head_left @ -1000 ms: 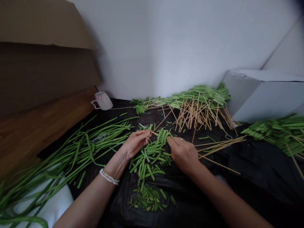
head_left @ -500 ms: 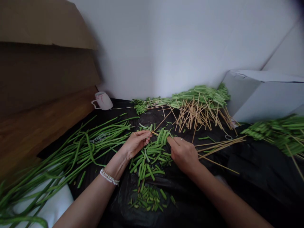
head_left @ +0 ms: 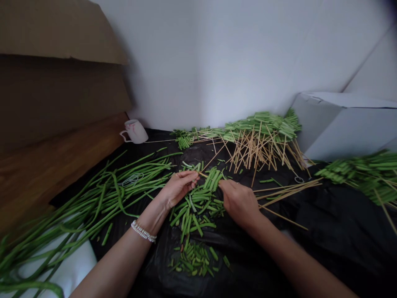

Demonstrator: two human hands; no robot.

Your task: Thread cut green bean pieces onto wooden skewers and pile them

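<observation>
My left hand [head_left: 179, 187] pinches one end of a thin wooden skewer [head_left: 203, 175], thumb against fingertips. Several short green bean pieces [head_left: 213, 179] sit side by side across the skewer, between my two hands. At its other end, my right hand [head_left: 239, 202] is closed, knuckles up, and hides its own fingertips. Directly below lie loose cut bean pieces [head_left: 201, 203] in a heap. Closer to me is a smaller pile of short trimmed ends [head_left: 195, 258]. Long uncut beans [head_left: 99, 194] spread out to the left of my left hand.
Filled skewers [head_left: 263, 124] are stacked along the wall, sticks toward me; more filled skewers [head_left: 366, 174] lie at far right. Bare skewers [head_left: 288, 188] rest beside my right hand. A mug [head_left: 135, 131], a cardboard box [head_left: 62, 87] and a white box [head_left: 344, 124] border the black sheet [head_left: 316, 236].
Both hands stay almost in place, still on the skewer. One loose skewer by my right wrist has shifted slightly. The view has barely moved.
</observation>
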